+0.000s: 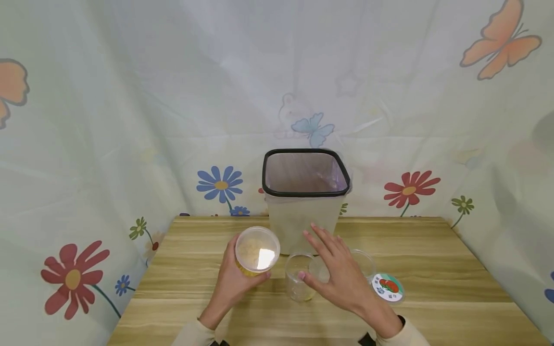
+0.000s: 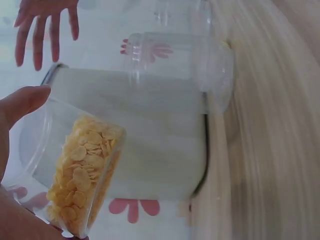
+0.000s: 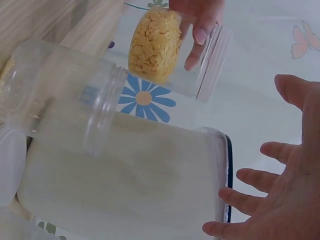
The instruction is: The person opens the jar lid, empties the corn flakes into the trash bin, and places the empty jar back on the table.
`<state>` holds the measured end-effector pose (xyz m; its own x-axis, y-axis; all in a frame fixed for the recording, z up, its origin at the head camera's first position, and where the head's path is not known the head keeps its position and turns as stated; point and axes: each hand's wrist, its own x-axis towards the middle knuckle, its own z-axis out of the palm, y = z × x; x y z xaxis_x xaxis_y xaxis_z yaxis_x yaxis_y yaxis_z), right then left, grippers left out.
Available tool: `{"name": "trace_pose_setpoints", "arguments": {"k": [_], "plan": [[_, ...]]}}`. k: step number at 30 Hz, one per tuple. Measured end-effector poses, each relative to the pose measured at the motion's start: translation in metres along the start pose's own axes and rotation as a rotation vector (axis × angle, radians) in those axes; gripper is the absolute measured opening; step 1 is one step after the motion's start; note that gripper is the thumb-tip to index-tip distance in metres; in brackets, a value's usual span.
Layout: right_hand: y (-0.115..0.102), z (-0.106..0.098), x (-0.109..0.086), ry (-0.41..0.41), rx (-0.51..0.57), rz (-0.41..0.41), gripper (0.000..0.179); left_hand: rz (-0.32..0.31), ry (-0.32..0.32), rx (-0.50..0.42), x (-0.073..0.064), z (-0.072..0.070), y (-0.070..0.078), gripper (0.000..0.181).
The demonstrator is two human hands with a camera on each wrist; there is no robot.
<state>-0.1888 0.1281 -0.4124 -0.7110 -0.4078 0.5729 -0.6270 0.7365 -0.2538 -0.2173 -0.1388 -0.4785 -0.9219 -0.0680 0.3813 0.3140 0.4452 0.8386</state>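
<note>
My left hand (image 1: 237, 275) grips a clear plastic jar (image 1: 258, 249) with a translucent lid, raised over the table and tilted in the left wrist view. Pale yellow flakes (image 2: 85, 175) fill its lower part, and the thumb and fingers lie around its side. My right hand (image 1: 342, 276) hovers with fingers spread and nothing in its grasp. Below and left of it an uncovered clear jar (image 1: 298, 283) stands upright, with a few yellowish bits at its bottom. Part of another clear container (image 1: 365, 262) shows behind the right hand.
Behind the jars stands a pale bin (image 1: 303, 211) with a black rim and a thin plastic liner. A round lid with a tomato picture (image 1: 388, 287) lies to the right on the wood-grain table (image 1: 450, 298). A flower-and-butterfly curtain (image 1: 216, 96) hangs around the table.
</note>
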Motion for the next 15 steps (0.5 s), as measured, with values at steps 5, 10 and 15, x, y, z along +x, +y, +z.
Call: {"name": "trace_pose_setpoints", "arguments": {"k": [5, 10, 15], "plan": [[-0.003, -0.006, 0.004, 0.039, 0.021, -0.026, 0.084, 0.063, 0.008, 0.025, 0.000, 0.001, 0.018, 0.119], [-0.005, -0.010, 0.009, 0.060, 0.047, -0.038, 0.083, 0.136, 0.019, 0.048, 0.001, 0.006, 0.028, 0.117], [-0.010, -0.014, 0.013, 0.044, 0.063, -0.027, 0.085, 0.246, 0.050, 0.085, 0.004, 0.014, 0.035, 0.113]]}}
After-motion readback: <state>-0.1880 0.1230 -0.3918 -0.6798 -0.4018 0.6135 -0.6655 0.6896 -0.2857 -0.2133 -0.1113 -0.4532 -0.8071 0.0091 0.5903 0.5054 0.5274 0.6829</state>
